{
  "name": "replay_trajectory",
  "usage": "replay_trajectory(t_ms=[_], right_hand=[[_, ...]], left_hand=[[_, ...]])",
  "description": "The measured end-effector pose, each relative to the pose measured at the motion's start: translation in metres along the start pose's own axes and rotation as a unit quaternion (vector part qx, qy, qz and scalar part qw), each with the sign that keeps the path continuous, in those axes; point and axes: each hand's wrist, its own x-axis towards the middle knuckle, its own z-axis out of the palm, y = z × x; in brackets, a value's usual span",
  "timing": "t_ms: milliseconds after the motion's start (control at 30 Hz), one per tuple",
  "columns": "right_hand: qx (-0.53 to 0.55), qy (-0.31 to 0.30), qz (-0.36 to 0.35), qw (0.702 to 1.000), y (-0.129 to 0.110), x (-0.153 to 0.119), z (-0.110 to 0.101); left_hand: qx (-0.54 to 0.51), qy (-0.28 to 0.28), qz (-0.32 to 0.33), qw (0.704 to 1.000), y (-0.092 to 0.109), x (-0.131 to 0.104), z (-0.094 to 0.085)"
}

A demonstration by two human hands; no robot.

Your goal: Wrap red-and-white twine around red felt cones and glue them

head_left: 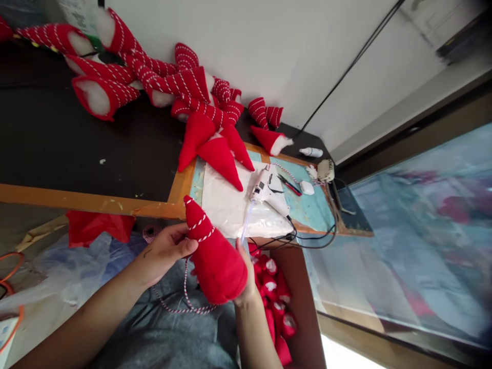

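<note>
Red cone: holding aslant, nearside of glue gun, left hand near tip, right hand at base.

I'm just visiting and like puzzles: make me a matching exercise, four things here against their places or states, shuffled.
Things:
1. Red felt cone wound with red-and-white twisted cord
2. White glue gun
3. Small white bottle
4. Open brown box

Places or states:
A. Has a translucent stick poking out
B. Contains red pieces
C. Held between the left and right hands
D. Lying on its side on the black tabletop

Pairs: 1-C, 2-A, 3-D, 4-B
</note>
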Motion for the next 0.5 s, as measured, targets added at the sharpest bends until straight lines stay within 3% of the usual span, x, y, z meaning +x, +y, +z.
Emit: replay_trajectory(t_ms=[167, 267, 400, 500], right_hand=[[0.04, 0.016, -0.064, 0.997, 0.004, -0.025, -0.002], [0.057, 0.035, -0.044, 0.997, 0.006, -0.028, 0.004], [0.102, -0.058, 0.034, 0.993, 0.004, -0.019, 0.011], [0.083, -0.121, 0.057, 0.987, 0.002, -0.015, 0.009]], left_hand=[[0.022, 0.046, 0.03, 0.998, 0.006, 0.001, 0.001], [0.01, 0.011, 0.039, 0.999, 0.008, -0.001, 0.005], [-0.034, -0.127, -0.025, 0.991, 0.011, -0.002, 0.009], [0.039, -0.076, -0.021, 0.996, 0.014, -0.001, 0.008]])
